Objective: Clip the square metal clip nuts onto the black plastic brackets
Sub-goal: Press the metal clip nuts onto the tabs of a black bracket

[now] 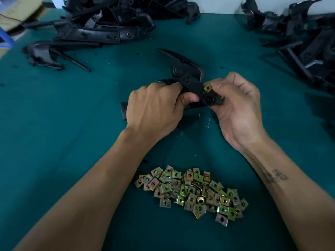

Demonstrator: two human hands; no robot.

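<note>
Being pinched by right hand (237, 104) fingertips, clip nut (208, 87) is being pressed leftward against bracket (188, 78) tab edge, bracket being gripped by curled left hand (154, 105) over table (54, 115).

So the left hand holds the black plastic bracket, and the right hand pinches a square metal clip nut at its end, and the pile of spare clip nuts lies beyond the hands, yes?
One thing is wrong: the head view shows the pile of spare clip nuts nearer than the hands, between the forearms. The rest holds: left hand on the black plastic bracket, right hand pinching the square metal clip nut.
</note>
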